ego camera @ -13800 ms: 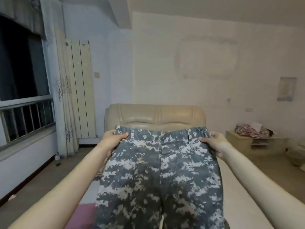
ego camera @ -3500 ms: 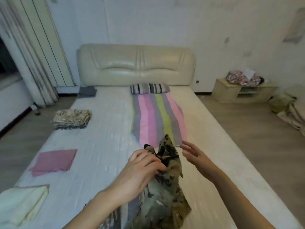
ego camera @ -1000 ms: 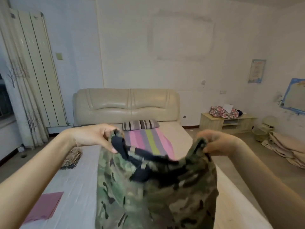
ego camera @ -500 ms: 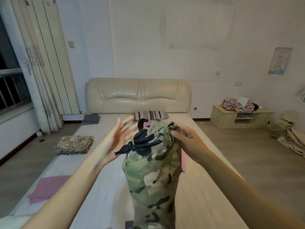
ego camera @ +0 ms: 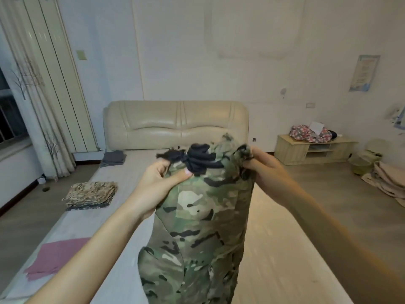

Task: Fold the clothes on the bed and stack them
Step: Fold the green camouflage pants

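Both the left hand (ego camera: pixel 157 187) and the right hand (ego camera: pixel 266 172) pinch the bunched waistband of the camouflage trousers (ego camera: pixel 203 227), held hanging above the bed (ego camera: pixel 274 249) near its foot edge. The person should spread the waistband flat before folding.

Both arms extended forward, raised to chest height. Left hand (ego camera: pixel 156 189) closed — thumb and fingers pinching cloth. Right hand (ego camera: pixel 265 172) likewise clenched, level with the left — near it, not touching.
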The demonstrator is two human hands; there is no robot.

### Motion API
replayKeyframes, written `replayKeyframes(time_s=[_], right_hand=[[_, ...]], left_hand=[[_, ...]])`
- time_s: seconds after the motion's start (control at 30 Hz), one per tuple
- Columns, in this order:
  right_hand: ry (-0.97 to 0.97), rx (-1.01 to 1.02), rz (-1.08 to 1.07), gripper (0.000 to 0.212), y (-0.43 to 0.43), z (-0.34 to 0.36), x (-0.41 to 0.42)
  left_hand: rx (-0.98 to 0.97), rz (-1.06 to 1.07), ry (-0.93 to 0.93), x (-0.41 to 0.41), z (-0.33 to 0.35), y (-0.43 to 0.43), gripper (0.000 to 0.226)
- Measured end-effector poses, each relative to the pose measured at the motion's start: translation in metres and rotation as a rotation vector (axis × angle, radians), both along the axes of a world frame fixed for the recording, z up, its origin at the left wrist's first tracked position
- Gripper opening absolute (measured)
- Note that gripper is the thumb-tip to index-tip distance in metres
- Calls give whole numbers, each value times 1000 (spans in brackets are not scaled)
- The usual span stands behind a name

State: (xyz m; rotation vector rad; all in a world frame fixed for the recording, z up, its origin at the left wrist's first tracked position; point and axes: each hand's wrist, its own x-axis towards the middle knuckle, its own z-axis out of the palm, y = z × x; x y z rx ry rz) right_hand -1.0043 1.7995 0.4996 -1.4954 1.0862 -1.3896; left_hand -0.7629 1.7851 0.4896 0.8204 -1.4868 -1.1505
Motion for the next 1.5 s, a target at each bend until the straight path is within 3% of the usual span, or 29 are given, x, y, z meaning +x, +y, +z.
replayKeyframes(time_s=[0.1, 0.2, 0.27, 0.33, 0.37, 0.43, 0.5, 0.57, 0.67, 0.83, 0.9, 0.97, 1.03, 1.07, 1.13, 1.27, 1.33, 1.43, 1.5], right_hand=[[-57, -145, 78, 9, -5, 31, -16], [-67, -193, 101, 16, -30, 43, -27], [1, -100, -3, 3, -63, 27, -22], [149, 96, -134, 11, -96, 4, -12], [224, 197, -170, 2, -109, -9, -7], [302, 251, -233, 16, -132, -22, -4], [262, 165, -276, 4, -140, -16, -1], [258, 26, -302, 16, -139, 2, 3], [234, -137, -309, 7, -135, 30, 4], [178, -322, -292, 14, -90, 29, -5], [57, -282, -181, 25, -60, -5, -11], [25, -125, -73, 35, -26, -66, -24], [135, 93, 6, 49, 2, -150, -36], [241, 190, 48, 44, 14, -199, -40], [456, 384, 133, 24, 42, -303, -41], [622, 754, 57, 31, 105, -483, -13], [576, 923, 67, 24, 138, -550, 6], [516, 1099, 20, 20, 172, -608, 23], [342, 1194, -44, 23, 187, -624, 26]], left_hand=[[-95, -68, 57, -5, 42, -8, 17], [-92, -123, 53, -6, 61, -45, 17], [22, -105, -1, -10, 47, -83, 17], [177, -59, -93, -16, 18, -116, 21], [234, -22, -130, -19, 2, -127, 23], [259, 56, -114, -21, -14, -146, 26], [195, 125, -67, -20, -6, -155, 23], [94, 169, -40, -19, 13, -159, 23], [-46, 182, 16, -20, 44, -149, 29], [-207, 182, -33, -18, 45, -98, 29], [-202, 166, -74, -12, 6, -68, 23], [-129, 136, -149, -3, -60, -36, 31], [33, 41, -294, 4, -141, -13, 30], [153, -60, -402, 7, -185, -3, 28], [361, -213, -595, 11, -281, 20, 48], [536, -144, -770, 18, -459, 85, 46], [633, -214, -863, 17, -519, 117, 27], [716, -181, -983, 20, -587, 163, 25], [690, -159, -1024, 21, -613, 188, 25]])
